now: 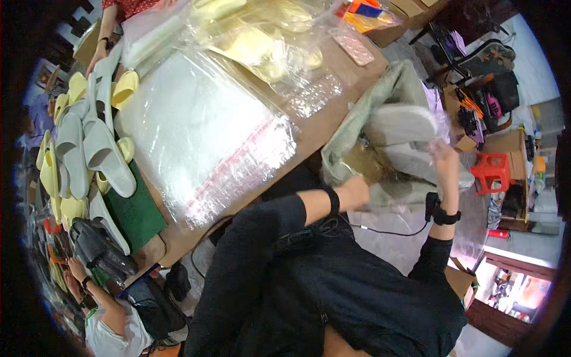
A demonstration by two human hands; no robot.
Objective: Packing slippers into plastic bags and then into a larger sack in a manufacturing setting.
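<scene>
A pair of light grey slide slippers (405,126), smeared by motion and seemingly in clear plastic, is over the mouth of a pale green woven sack (338,156). My right hand (445,156) is closed at the right end of the slippers, its fingers pinched on the clear plastic bag (441,126). My left hand (355,193) is a closed fist beside the sack's near left edge; whatever it may grip is hidden. Yellowish plastic wrapping (364,162) shows inside the sack.
On the table (169,241) lies a stack of clear bags (196,119), with bagged yellow slippers (256,50) behind. Loose grey and yellow slippers (107,156) crowd the left. Two other people (116,324) work at the table. A red stool (491,172) stands right.
</scene>
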